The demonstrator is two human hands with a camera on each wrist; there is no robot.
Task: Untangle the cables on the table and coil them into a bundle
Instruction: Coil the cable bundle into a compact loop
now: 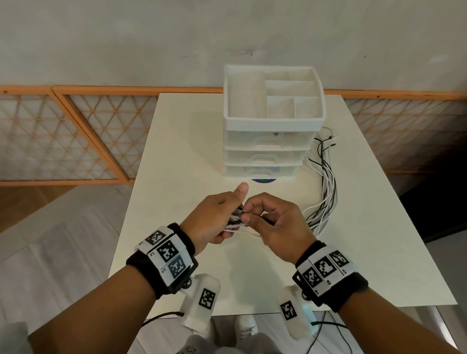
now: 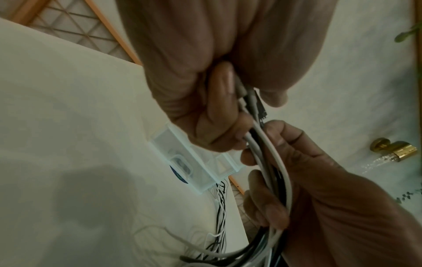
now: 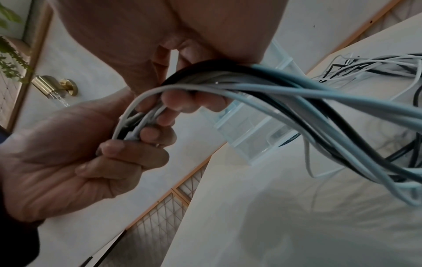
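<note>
Several white and black cables (image 1: 323, 189) trail in a long strand across the right side of the white table (image 1: 173, 163), up past the drawer unit. Their plug ends are gathered between my two hands above the table's middle. My left hand (image 1: 215, 220) grips the bunched ends (image 2: 251, 112), thumb sticking up. Right beside it, my right hand (image 1: 276, 220) pinches the same bunch, and the cables (image 3: 297, 101) pass under its curled fingers and sweep off to the right. The plugs are mostly hidden inside both hands.
A white plastic drawer unit (image 1: 273, 138) with an open compartment tray on top stands at the table's back centre. A blue and green disc (image 1: 263, 180) peeks out at its base. An orange lattice screen (image 1: 66, 135) lines the wall behind.
</note>
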